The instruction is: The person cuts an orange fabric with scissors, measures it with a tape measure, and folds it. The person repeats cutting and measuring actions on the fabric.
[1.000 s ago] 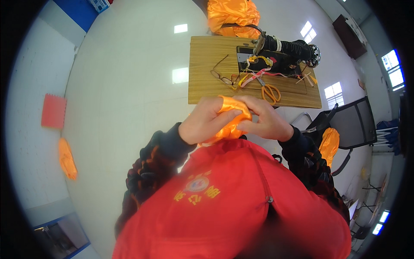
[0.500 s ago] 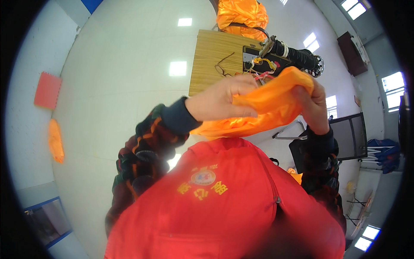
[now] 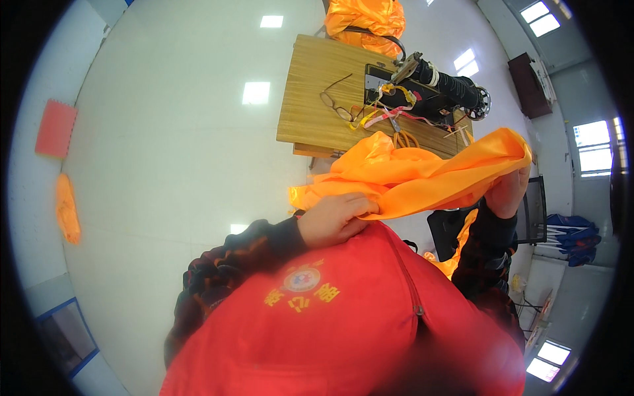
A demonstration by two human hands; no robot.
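A shiny orange cloth [image 3: 422,178] is stretched between my two hands, in front of my red apron [image 3: 330,317]. My left hand [image 3: 340,218] pinches its near lower edge close to my chest. At the right, my right hand [image 3: 507,190] grips the other end, which is raised higher; the cloth covers part of those fingers. Beyond the cloth stands a wooden sewing table [image 3: 317,99] with a black sewing machine [image 3: 422,96]. Orange-handled scissors [image 3: 403,137], a measuring tape [image 3: 380,117] and eyeglasses [image 3: 338,107] lie on the tabletop.
Heaped orange fabric [image 3: 366,23] rests on a chair behind the table. More orange cloth [image 3: 462,247] hangs by a dark chair [image 3: 446,231] at my right. An orange piece [image 3: 67,210] lies on the floor at the far left, near a red pad [image 3: 56,129] on the wall.
My left hand has come down toward my chest, and my right hand has moved right and slightly lower. The cloth is now stretched wider, uncovering the scissors and more of the table.
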